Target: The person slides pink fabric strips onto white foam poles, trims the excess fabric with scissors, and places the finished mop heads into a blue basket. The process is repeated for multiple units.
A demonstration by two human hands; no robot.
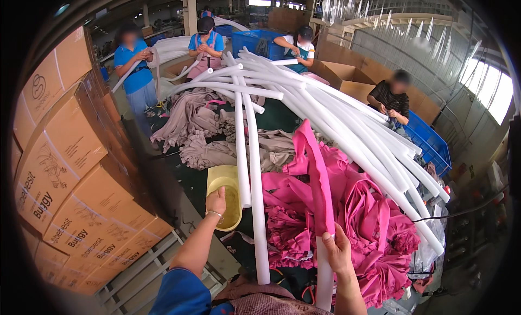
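My right hand (pixel 337 251) is closed around a white foam tube (pixel 324 282), right where a pink fabric sleeve (pixel 317 190) covers its upper part. The sleeve's far end folds over toward the top. My left hand (pixel 216 201) is over a yellow plastic basin (pixel 234 224), its fingers drawn together; whatever they may hold is hidden. Beside the basin, two loose white foam tubes (pixel 256 223) lie lengthwise on the table. A heap of pink fabric pieces (pixel 369 217) spreads around and beyond my right hand.
Many white foam tubes (pixel 347 119) are piled across the table, over beige fabric pieces (pixel 198 117). Cardboard boxes (pixel 70 168) are stacked on the left. Several people work around the far side. Blue crates (pixel 429 138) stand at right and back. A black cable (pixel 461 213) crosses at right.
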